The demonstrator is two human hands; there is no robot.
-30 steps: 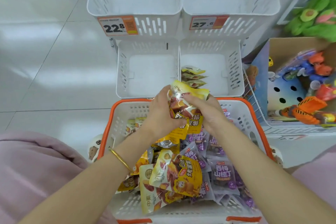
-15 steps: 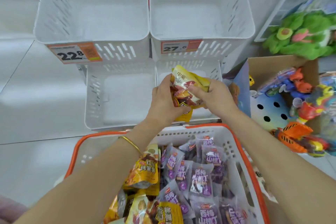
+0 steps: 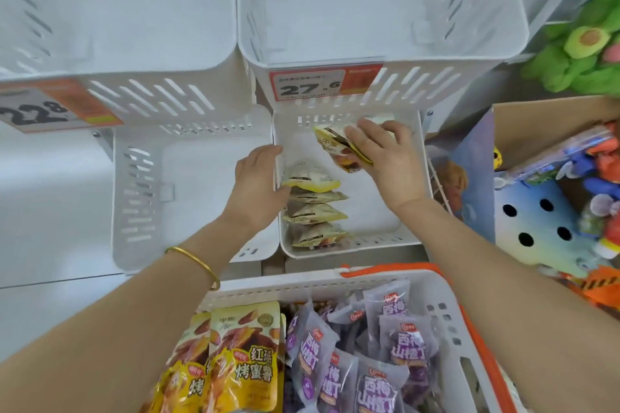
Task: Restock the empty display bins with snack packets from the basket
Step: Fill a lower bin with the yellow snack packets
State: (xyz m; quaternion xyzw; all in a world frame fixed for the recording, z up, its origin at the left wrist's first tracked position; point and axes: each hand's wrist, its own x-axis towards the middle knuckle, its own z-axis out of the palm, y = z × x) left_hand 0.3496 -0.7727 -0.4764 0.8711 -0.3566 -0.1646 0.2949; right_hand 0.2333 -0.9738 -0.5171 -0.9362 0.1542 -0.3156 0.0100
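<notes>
The white basket (image 3: pixel 302 283) with an orange rim sits at the bottom, full of yellow snack packets (image 3: pixel 245 359) and purple snack packets (image 3: pixel 382 379). Above it is the lower right display bin (image 3: pixel 411 178), holding a row of several yellow packets (image 3: pixel 315 211) along its left side. My left hand (image 3: pixel 258 188) rests at the bin's left wall, fingers on the top packet (image 3: pixel 310 176) of that row. My right hand (image 3: pixel 385 157) is inside the bin near its back, gripping a few yellow packets (image 3: pixel 335 147).
The lower left bin (image 3: pixel 191 191) and the two upper bins (image 3: pixel 379 3) with price tags 22.8 and 27.6 are white and hold nothing. A cardboard box of colourful toys (image 3: pixel 563 184) stands at the right, green plush toys (image 3: pixel 583 50) above it.
Both hands carried the bunch of yellow packets forward from above the basket into the lower right bin. They have separated: the left hand went to the row, the right kept packets.
</notes>
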